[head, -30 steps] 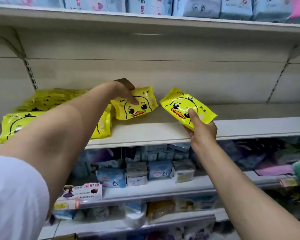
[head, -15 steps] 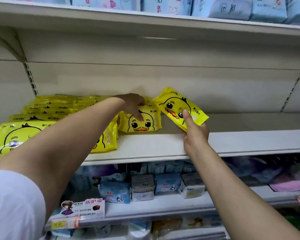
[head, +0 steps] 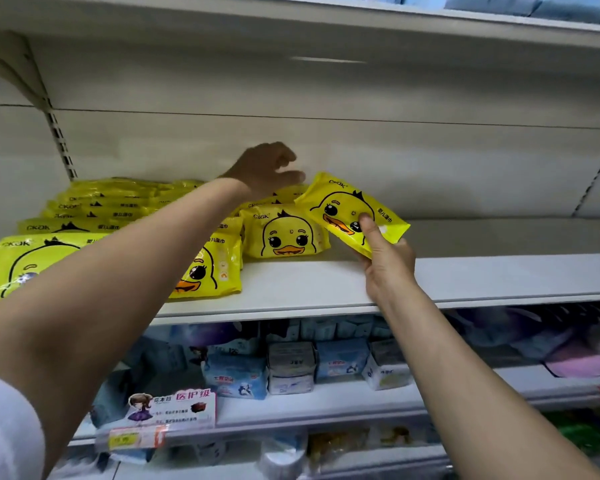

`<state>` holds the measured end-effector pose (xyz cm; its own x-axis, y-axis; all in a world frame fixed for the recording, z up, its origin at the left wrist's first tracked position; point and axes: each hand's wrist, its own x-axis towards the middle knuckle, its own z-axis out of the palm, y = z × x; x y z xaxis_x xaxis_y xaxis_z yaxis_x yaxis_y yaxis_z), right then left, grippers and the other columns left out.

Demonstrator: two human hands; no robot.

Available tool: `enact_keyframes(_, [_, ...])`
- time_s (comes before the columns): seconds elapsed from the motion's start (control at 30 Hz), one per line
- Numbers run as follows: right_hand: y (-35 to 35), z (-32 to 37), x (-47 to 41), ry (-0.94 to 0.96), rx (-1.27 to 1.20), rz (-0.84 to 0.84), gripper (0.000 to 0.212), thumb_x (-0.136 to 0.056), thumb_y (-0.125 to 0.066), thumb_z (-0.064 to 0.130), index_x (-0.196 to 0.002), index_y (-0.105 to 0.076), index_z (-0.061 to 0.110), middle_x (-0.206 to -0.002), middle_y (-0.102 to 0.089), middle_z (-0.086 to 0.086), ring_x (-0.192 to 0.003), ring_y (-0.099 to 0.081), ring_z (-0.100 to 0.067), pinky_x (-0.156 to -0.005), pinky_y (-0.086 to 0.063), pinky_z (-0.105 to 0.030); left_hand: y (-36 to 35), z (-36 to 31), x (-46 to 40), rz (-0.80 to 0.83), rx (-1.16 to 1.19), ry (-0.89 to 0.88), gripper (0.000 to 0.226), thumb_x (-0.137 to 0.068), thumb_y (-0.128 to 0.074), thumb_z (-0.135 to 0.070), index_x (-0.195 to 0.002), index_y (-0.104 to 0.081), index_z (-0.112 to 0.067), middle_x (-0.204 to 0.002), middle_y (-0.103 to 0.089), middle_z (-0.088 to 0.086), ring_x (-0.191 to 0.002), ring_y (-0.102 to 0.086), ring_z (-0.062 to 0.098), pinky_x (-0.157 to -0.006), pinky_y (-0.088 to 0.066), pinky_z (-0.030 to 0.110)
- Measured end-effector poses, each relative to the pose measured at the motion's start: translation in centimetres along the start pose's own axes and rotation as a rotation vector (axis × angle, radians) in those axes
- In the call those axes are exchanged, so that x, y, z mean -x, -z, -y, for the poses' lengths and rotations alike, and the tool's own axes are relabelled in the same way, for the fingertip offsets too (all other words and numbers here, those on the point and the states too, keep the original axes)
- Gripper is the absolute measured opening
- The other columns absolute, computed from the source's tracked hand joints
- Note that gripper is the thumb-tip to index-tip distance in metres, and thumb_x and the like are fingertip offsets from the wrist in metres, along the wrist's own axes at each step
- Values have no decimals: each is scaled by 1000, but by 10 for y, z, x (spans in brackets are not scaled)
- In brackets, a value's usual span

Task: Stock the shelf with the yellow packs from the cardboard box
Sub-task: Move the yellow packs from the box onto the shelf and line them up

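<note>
While left hand (head: 264, 169) hovers, right-hand (head: 388, 268) yellow pack (head: 347, 206).

Left hand (head: 264, 169) lifted off the standing yellow pack (head: 284, 233); fingers loose.

The bare left arm is stretched forward and up, its left hand (head: 264, 168) raised with fingers loosely curled, nothing held. The bare right arm is extended upward, and a glossy yellow duck-printed pack (head: 352, 211) is pinched in the right hand (head: 387, 268), thumb laid on its face.
</note>
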<state>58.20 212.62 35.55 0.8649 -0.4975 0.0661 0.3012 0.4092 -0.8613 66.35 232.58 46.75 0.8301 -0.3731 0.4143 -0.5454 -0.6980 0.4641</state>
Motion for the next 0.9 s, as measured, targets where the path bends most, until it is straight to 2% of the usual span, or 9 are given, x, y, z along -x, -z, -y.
enact_keyframes(0.1, [1, -4, 2, 29, 109, 75, 26, -71, -89, 21, -91, -73, 16, -96, -77, -5, -96, -73, -27, -93, -56, -52, 11, -30, 3, 90, -29, -78, 52, -85, -66, -53, -131, -56, -30, -132, -54, -10, -116, -50, 8, -94, -36, 23])
enact_keyframes(0.2, [-1, -4, 8, 56, 181, 167, 17, -76, -84, 14, -89, -74, 13, -92, -77, -6, -87, -73, -23, -89, -58, -44, 12, -49, 3, 343, -230, -110, 62, -80, -68, -59, -135, -52, -34, -137, -52, -12, -121, -49, 10, -99, -37, 26])
enact_keyframes(0.3, [-1, -4, 10, 46, 197, 224, 19, -77, -82, 11, -93, -73, 11, -93, -77, -9, -84, -73, -23, -85, -58, -41, 2, -47, 0, 553, -361, -95, 62, -77, -73, -56, -131, -57, -29, -124, -62, -6, -115, -57, 16, -100, -45, 33])
enact_keyframes(0.47, [-1, -6, 11, 32, 213, 280, 29, -79, -80, 10, -106, -71, 7, -101, -76, -14, -91, -72, -28, -90, -58, -45, -6, -30, 2, 551, -330, -93, 44, -74, -78, -51, -108, -63, -27, -99, -65, -6, -93, -62, 19, -82, -49, 32])
enact_keyframes(0.57, [-2, -8, 8, 43, 226, 277, 30, -81, -79, 10, -108, -69, 5, -104, -75, -15, -93, -72, -28, -91, -57, -47, -6, -24, 3, 555, -349, -82, 39, -74, -79, -50, -100, -60, -29, -90, -62, -7, -85, -58, 17, -71, -43, 28])
enact_keyframes(0.63, [-2, -9, 7, 35, 213, 277, 30, -80, -79, 10, -107, -66, 8, -103, -75, -12, -96, -72, -26, -93, -56, -46, -6, -18, 4, 545, -386, -53, 38, -74, -80, -47, -100, -58, -31, -90, -59, -7, -85, -56, 17, -71, -40, 27])
enact_keyframes(0.77, [-3, -10, 5, 23, 204, 289, 30, -81, -77, 8, -108, -63, 11, -104, -75, -8, -96, -72, -21, -93, -56, -48, -10, -6, 8, 545, -436, 4, 38, -71, -83, -45, -98, -59, -30, -97, -61, -4, -92, -58, 21, -77, -45, 31])
enact_keyframes(0.9, [-3, -13, 3, 39, 238, 282, 30, -80, -79, 10, -107, -65, 14, -106, -75, -6, -101, -71, -22, -96, -54, -50, -12, -5, 10, 546, -450, 46, 40, -71, -83, -43, -98, -58, -27, -97, -60, -2, -91, -58, 22, -74, -44, 30])
